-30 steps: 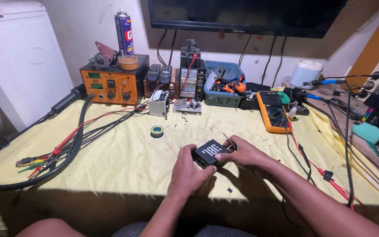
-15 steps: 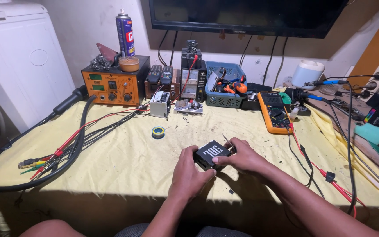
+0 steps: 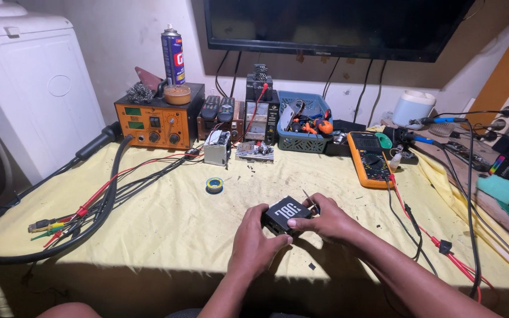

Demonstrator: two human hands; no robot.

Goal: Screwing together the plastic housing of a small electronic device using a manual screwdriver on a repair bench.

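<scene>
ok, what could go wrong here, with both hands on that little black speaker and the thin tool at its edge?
The thin tool in the right hand sits at the small black speaker right by the fingers; a slip could jab the left hand. The red leads trail beside the right forearm and might snag, tugging the yellow multimeter.
</scene>
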